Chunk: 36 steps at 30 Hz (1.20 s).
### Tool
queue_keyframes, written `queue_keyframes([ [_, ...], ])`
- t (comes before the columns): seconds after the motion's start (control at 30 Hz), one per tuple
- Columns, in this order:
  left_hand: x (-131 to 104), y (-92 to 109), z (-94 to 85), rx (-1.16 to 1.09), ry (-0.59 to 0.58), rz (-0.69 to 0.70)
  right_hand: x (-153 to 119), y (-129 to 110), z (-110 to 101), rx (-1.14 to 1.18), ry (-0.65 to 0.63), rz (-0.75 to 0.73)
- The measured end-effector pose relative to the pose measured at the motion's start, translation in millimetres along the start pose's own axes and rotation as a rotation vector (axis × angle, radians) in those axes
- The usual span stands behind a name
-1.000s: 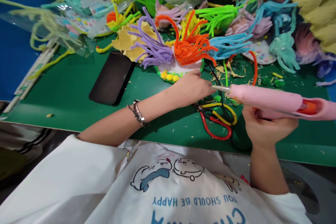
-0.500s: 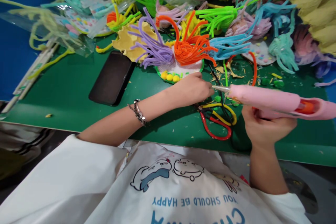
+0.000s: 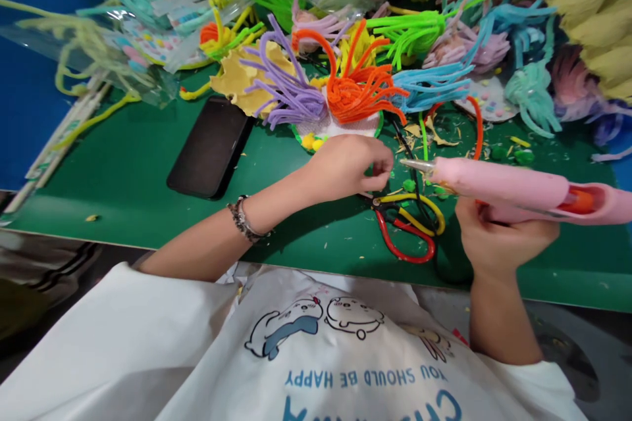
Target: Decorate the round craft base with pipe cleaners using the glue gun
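My right hand (image 3: 503,237) grips a pink hot glue gun (image 3: 503,183) by its handle, the metal nozzle pointing left. My left hand (image 3: 353,164) is just left of the nozzle tip, thumb and fingers curled together in a pinch; whatever lies between the fingertips is too small or hidden to make out. Behind that hand a round white piece (image 3: 353,126) with a green edge lies on the table, partly covered by the wrist and hand. Yellow pompoms (image 3: 312,142) sit along its rim. An orange pipe-cleaner figure (image 3: 358,92) and a purple one (image 3: 301,102) rest on it.
Scissors (image 3: 407,253) with red and yellow handles lie below the nozzle, beside a black cable. A black phone (image 3: 210,148) is at left. Pipe-cleaner pieces, including a blue bundle (image 3: 434,87), crowd the back. Green pompoms (image 3: 524,156) and scraps litter the right.
My left hand has drawn slightly left, away from the nozzle tip, and its wrist has turned so the pinched fingers show. The glue gun has hardly moved.
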State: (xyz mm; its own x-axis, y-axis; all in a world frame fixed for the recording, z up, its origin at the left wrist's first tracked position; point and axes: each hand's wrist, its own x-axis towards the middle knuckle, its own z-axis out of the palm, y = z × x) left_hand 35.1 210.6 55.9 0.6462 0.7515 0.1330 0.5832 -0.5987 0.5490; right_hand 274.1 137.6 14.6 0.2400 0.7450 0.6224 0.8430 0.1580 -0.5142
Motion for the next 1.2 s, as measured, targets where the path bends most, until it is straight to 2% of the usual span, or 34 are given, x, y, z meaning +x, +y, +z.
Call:
queue_keyframes([
  [0.1,-10.2,3.9,-2.3,-0.548,0.089,-0.205,1.8,-7.7,1.7,-0.060,0.196,-0.071],
  [0.17,-15.1,9.3,-3.2,-0.814,0.098,-0.336,2.9,-10.7,2.0,-0.040,0.192,-0.103],
  [0.27,-19.8,16.8,-3.6,-1.012,0.090,-0.435,3.9,-12.0,1.2,0.020,0.199,-0.178],
  [0.37,-22.5,19.8,-3.7,-1.078,0.109,-0.424,3.4,-10.0,0.5,0.028,0.183,-0.221],
  [0.57,-26.4,21.6,-6.9,-1.075,0.103,-0.420,2.0,-6.5,1.3,-0.045,0.155,-0.114],
  [0.67,-27.5,23.7,-7.5,-1.077,0.109,-0.415,2.9,-8.0,0.7,-0.044,0.158,-0.161],
  [0.8,-29.3,24.4,-7.3,-1.113,0.172,-0.381,3.5,-11.1,-1.1,-0.024,0.152,-0.224],
  [1.03,-36.0,21.5,-13.3,-1.180,0.290,-0.351,4.0,-15.7,-1.3,0.009,0.154,-0.172],
  [1.2,-41.2,19.5,-18.1,-1.212,0.339,-0.375,6.5,-18.2,-2.2,0.009,0.142,-0.198],
])
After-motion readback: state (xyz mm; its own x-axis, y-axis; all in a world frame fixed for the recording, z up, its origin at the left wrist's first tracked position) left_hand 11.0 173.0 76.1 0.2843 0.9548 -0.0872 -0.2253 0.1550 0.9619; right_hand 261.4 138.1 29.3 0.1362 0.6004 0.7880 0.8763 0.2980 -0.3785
